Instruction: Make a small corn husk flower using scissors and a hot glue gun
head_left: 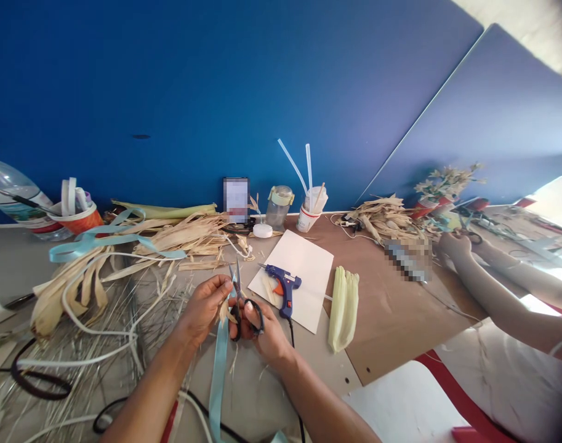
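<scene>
My left hand (pixel 205 306) pinches a small piece of dried husk (pixel 225 310) between thumb and fingertips. Right beside it, my right hand (pixel 262 326) has its fingers in the dark handles of a pair of scissors (pixel 237 289), whose blades point up and are slightly apart. A light blue ribbon (pixel 218 369) hangs down behind the husk, near both hands. Just right of the hands, a blue glue gun (pixel 286 288) lies on a white board (pixel 315 258). Whether the blades touch the ribbon or husk is hard to tell.
Dried husks (pixel 183 237), wires (pixel 91 344) and a white cable (pixel 71 307) cover the left side. A green husk bundle (pixel 344 307) lies right of the board. At the back stand a phone (pixel 236 200), jar (pixel 279 206) and cup (pixel 307 218). Another person's hands (pixel 456 249) are at the far right.
</scene>
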### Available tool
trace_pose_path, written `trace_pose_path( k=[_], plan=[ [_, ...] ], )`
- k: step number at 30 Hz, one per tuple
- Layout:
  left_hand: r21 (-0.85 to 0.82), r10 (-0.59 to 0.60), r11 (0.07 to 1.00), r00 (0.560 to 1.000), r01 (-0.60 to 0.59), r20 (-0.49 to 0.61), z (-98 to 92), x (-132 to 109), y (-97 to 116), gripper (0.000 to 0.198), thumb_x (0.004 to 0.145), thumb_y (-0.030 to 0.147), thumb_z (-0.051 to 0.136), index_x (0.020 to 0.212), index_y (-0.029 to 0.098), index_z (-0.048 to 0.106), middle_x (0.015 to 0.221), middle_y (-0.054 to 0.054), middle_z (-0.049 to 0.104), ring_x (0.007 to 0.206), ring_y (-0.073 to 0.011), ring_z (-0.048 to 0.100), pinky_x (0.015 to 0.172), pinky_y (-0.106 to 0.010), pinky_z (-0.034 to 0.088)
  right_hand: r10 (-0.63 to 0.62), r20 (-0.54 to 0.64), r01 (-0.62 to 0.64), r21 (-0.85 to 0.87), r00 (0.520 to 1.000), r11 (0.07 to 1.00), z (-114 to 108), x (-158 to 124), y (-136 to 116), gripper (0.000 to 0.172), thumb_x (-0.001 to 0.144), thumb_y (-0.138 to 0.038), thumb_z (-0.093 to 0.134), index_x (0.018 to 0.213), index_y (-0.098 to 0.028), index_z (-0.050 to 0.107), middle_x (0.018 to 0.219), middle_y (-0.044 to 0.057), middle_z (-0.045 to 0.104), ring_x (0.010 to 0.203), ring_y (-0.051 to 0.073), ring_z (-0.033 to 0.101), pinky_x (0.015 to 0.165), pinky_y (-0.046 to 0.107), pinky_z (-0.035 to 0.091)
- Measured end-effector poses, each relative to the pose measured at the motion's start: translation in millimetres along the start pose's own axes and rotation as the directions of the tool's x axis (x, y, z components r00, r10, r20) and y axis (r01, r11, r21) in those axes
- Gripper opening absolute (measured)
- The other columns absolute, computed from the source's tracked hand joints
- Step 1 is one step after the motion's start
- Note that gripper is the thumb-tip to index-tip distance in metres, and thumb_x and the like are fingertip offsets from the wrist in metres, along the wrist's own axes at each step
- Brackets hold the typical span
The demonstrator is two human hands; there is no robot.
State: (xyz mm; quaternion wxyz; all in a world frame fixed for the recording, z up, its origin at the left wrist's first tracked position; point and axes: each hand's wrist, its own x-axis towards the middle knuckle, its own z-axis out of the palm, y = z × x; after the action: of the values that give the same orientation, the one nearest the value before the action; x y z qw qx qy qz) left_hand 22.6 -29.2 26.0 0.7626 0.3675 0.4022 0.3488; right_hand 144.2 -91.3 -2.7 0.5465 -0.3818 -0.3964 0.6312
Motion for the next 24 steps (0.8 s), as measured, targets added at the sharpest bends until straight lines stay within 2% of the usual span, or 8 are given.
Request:
trace_pose_path(
  k=[5,10,15,21,24],
  plan=[
    [0.035,0.052,0.998,0.997,-0.05,-0.053,-6.1,3,0,0.042,0.059,0.045,0.083,0.077,0.018,0.056,0.056,0.003,0.063,0.044,-0.0135,0.059,0.04,-0.022,0.047,0.123,0.06,-0.132,0.196,0.991,0.972,-5,3,0,0.064,0.074,-0.07,0.061,0.098,-0.011,0.067,0.053,0.0,0.058,0.042,0.007,0.033,0.043,0.021,0.015],
    [0.1,0.056,0.994,0.995,-0.048,-0.086,-9.8,6,-1,0.044,0.055,0.048,0.083,0.072,0.016,0.06,0.064,-0.001,0.067,0.052,-0.0136,0.06,0.047,-0.022,0.047,0.208,0.094,-0.226,0.28,0.974,0.933,-6,4,-5,0.062,0.072,-0.07,0.062,0.1,-0.014,0.061,0.054,0.0,0.06,0.038,0.007,0.031,0.042,0.021,0.016],
    [0.134,0.153,0.981,0.983,-0.139,-0.105,-7.4,10,-5,0.041,0.056,0.048,0.082,0.068,0.016,0.061,0.061,0.0,0.063,0.054,-0.0118,0.056,0.051,-0.022,0.044,0.216,0.004,-0.207,0.307,0.976,0.929,-2,3,-7,0.054,0.07,-0.067,0.065,0.093,-0.019,0.054,0.052,-0.002,0.06,0.036,0.007,0.032,0.04,0.02,0.016],
    [0.172,0.233,0.963,0.961,-0.207,-0.148,-4.1,11,-11,0.035,0.063,0.045,0.079,0.069,0.017,0.057,0.061,0.004,0.057,0.058,-0.0101,0.053,0.058,-0.021,0.044,0.287,0.121,-0.311,0.436,0.95,0.845,-2,1,-12,0.055,0.066,-0.066,0.069,0.089,-0.018,0.059,0.058,0.0,0.062,0.047,0.011,0.048,0.046,0.021,0.027],
    [0.196,0.237,0.959,0.958,-0.204,-0.162,-2.8,11,-13,0.035,0.066,0.047,0.075,0.072,0.018,0.057,0.059,0.004,0.055,0.056,-0.0098,0.051,0.056,-0.02,0.041,0.258,0.085,-0.269,0.435,0.962,0.86,2,0,-11,0.059,0.068,-0.068,0.068,0.095,-0.016,0.062,0.06,0.0,0.063,0.043,0.009,0.042,0.044,0.021,0.025]
  ],
)
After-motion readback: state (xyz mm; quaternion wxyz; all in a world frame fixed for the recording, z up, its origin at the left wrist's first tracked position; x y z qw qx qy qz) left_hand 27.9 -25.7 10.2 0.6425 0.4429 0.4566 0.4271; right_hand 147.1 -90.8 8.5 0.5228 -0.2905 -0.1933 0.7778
